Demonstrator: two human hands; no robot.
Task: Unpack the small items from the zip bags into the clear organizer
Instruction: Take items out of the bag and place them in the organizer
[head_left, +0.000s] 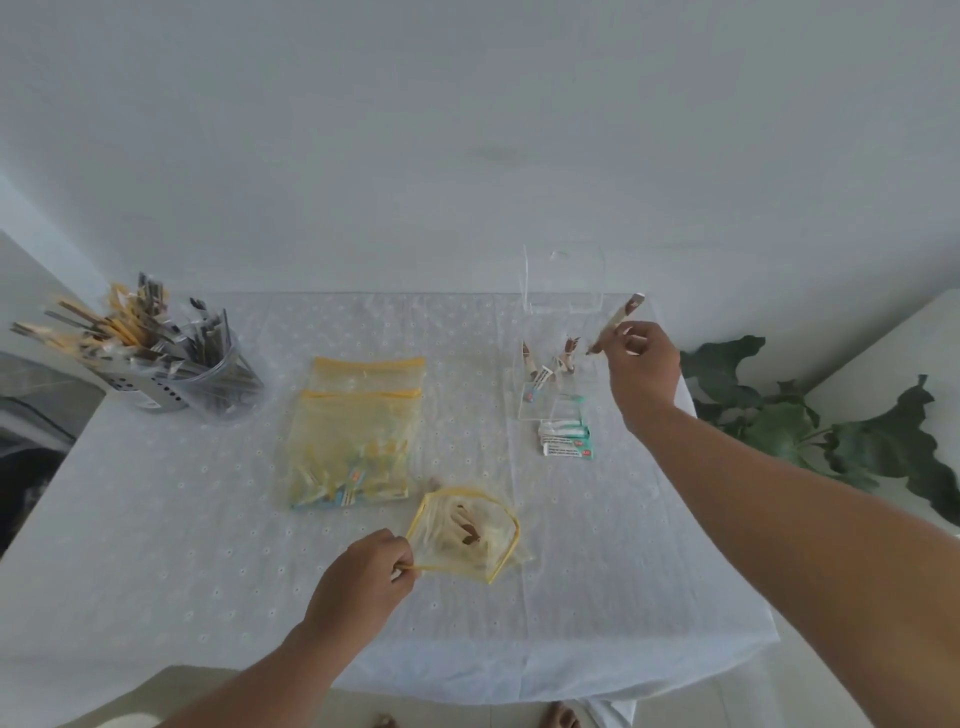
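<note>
Organizer (563, 332) beside right hand (644, 369) pinching a sachet (618, 319).

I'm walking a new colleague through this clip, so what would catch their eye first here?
Probably the right hand, raised at the table's far right, pinching a brown-tipped stick packet beside the clear organizer. Next, the left hand near the front edge, gripping the yellow rim of an open zip bag with more packets inside. The cup bristling with packets at far left also stands out.
</note>
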